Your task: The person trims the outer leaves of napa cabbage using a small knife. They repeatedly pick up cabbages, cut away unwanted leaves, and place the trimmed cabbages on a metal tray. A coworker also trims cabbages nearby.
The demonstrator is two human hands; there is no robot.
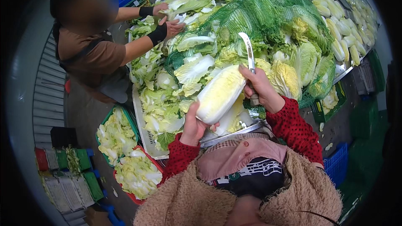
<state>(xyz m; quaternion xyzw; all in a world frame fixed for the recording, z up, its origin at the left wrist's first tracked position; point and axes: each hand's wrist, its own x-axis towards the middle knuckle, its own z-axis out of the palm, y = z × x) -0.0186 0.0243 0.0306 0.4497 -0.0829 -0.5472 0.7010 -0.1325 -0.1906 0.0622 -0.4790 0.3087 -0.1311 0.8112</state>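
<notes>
A pale napa cabbage (pixel 221 94) with its outer leaves off lies tilted between my hands. My left hand (pixel 195 125) grips its thick white end from below. In my right hand (pixel 262 86) is the handle of a curved-blade knife (pixel 248 48), its blade pointing away from me, while my thumb touches the cabbage's leafy end. Beyond are untrimmed napa cabbages (pixel 306 62), partly under a green mesh net (pixel 251 9). Loose leaves (pixel 191 72) lie just left of the held cabbage.
A co-worker (pixel 94 50) reaches over the leaves at the left. Trimmed cabbages (pixel 342 28) lie at the far right of the metal table (pixel 344 72). Leaf-filled crates, one green (pixel 135 133) and one red (pixel 157 164), stand lower left, near a white crate (pixel 141 122); a blue crate (pixel 337 163) is at right.
</notes>
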